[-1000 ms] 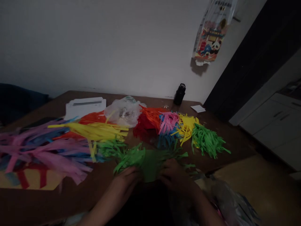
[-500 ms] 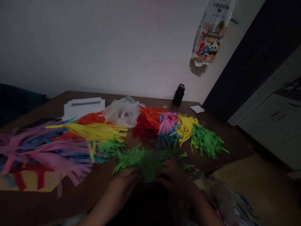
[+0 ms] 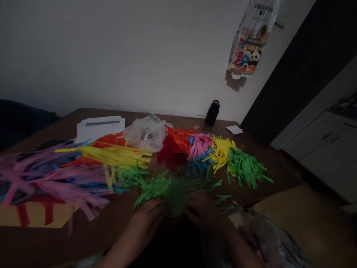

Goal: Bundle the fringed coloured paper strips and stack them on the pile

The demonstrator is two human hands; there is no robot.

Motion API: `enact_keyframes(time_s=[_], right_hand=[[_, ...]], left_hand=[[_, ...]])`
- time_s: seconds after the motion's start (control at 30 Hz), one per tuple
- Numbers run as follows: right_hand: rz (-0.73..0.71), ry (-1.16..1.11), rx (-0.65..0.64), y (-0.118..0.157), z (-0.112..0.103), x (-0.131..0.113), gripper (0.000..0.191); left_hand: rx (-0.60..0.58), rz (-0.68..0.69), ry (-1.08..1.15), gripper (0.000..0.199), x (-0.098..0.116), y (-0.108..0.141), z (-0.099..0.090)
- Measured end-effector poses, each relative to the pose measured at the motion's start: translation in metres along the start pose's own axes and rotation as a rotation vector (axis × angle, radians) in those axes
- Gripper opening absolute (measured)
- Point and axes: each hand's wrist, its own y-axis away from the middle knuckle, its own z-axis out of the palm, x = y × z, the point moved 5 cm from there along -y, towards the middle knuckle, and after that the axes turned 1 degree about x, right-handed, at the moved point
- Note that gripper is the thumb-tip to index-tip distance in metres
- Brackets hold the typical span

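A green paper sheet (image 3: 178, 195) with cut fringes at both ends lies at the table's near edge. On its left side my left hand (image 3: 153, 216) has its fingers bent onto the paper. My right hand (image 3: 205, 208) is at the sheet's right side, its fingers curled at the edge. Both hands are dim, and their fingertips are partly hidden. Just beyond lie a red fringe bundle (image 3: 171, 149), a pink one (image 3: 200, 144), a yellow one (image 3: 221, 149) and a green one (image 3: 248, 167).
Pink strips (image 3: 69, 182) and yellow strips (image 3: 111, 154) cover the left of the brown table (image 3: 97, 238). Farther back are white papers (image 3: 100, 130), a clear plastic bag (image 3: 146, 134), a black bottle (image 3: 212, 112) and a small white card (image 3: 234, 129). Another plastic bag (image 3: 270, 234) sits low right.
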Motion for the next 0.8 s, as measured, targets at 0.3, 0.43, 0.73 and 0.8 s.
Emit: enact_keyframes(time_s=[0.3,0.43,0.73,0.8], right_hand=[[-0.001,0.082,0.181,-0.002,-0.009,-0.013,0.007],[-0.052,0.074,0.223,-0.004,-0.004,-0.019,0.011],[-0.179,0.165,0.279,-0.007,0.035,-0.01,0.02],[-0.227,0.181,0.349,-0.004,0.034,-0.008,0.023]], left_hand=[[-0.061,-0.146,-0.087,0.022,0.003,-0.004,0.004],[-0.102,-0.173,-0.177,0.027,0.009,-0.009,0.005],[-0.109,0.066,-0.306,0.039,0.016,-0.021,-0.003],[-0.161,-0.035,-0.39,0.043,0.004,-0.022,-0.015]])
